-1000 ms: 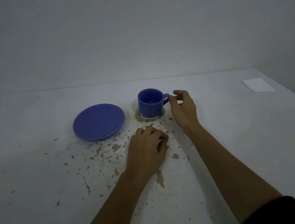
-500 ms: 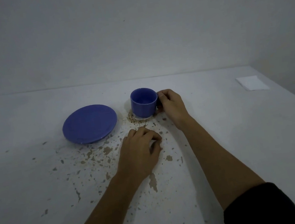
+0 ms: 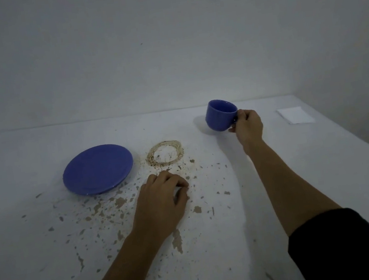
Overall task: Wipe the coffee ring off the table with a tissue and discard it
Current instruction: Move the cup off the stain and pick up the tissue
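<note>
Our right hand (image 3: 246, 126) grips the cup (image 3: 220, 115) by its handle, raised clear at right of centre, exposing the ring (image 3: 164, 153) for wiping. Our left hand (image 3: 161, 202), loosely curled and empty, rests below it; the tissue (image 3: 295, 115) waits at far right

Cup (image 3: 220, 115): blue glazed ceramic, smooth, faint sheen. Saucer (image 3: 98, 168): same blue glaze, glossy, highlight along rim at 6 o'clock. Table (image 3: 278, 174): matt white paint, chipped and flaking in brown patches. Coffee ring (image 3: 164, 153): dry brown residue, grainy, at 3 o'clock of saucer. Tissue (image 3: 295, 115): white paper, matt, flat. Sleeve (image 3: 349, 242): black cloth, matt.
</note>
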`<state>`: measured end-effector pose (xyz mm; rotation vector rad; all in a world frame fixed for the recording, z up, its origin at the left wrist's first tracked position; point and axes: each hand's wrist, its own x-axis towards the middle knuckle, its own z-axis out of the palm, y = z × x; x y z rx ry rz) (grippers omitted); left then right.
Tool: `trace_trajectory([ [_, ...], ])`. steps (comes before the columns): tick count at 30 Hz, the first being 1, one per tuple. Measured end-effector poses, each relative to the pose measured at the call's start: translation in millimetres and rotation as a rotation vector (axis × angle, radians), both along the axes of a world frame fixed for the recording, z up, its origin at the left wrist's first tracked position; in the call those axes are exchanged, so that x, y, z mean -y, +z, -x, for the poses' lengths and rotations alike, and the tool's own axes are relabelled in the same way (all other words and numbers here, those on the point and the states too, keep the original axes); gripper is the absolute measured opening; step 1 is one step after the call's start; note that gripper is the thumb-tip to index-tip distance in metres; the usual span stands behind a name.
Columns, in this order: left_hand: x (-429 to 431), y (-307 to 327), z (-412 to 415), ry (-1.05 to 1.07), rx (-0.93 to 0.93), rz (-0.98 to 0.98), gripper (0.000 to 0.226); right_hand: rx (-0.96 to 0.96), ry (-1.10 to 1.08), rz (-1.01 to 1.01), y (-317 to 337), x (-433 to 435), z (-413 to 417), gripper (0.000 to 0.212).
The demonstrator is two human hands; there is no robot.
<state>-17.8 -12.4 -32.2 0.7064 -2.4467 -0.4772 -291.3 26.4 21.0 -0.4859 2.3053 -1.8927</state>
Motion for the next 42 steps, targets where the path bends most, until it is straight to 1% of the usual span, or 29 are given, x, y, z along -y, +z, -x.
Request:
trace_trajectory([
  [6,1,-1,2,0.006,0.006,0.002,0.024,0.052,-0.138,-0.005,0,-6,31,0.020],
  [10,1,-1,1,0.002,-0.005,0.005,0.020,0.069,-0.149,-0.026,-5,-4,35,0.020],
  [15,1,0,1,0.016,0.001,0.011,0.022,0.095,-0.156,-0.029,-14,-3,34,0.019],
  [19,0,0,0,0.006,0.002,0.022,0.022,0.077,-0.149,-0.020,-16,-7,33,0.019],
  [22,-1,0,2,0.016,0.028,0.019,0.017,0.074,-0.124,-0.026,-14,-15,29,0.025],
  [24,-4,1,4,0.050,0.047,0.022,0.015,0.033,-0.146,-0.035,-12,-24,27,0.030],
  [26,-11,6,11,0.068,0.055,0.005,0.017,-0.045,-0.151,-0.049,-12,-38,25,0.026],
  [28,-23,15,27,0.005,0.019,-0.016,0.015,-0.118,-0.136,-0.074,-12,-55,23,0.018],
  [31,-46,33,69,-0.140,-0.058,-0.043,0.011,-0.165,-0.133,-0.119,-13,-84,28,0.017],
  [35,-77,42,136,-0.248,-0.004,-0.103,0.020,-0.198,-0.123,-0.198,-19,-118,52,0.016],
  [39,-98,28,183,-0.277,0.046,-0.121,0.023,-0.175,-0.114,-0.337,-31,-135,86,0.024],
  [42,-103,10,196,-0.273,0.022,-0.095,0.019,-0.181,-0.115,-0.403,-36,-132,113,0.032],
])
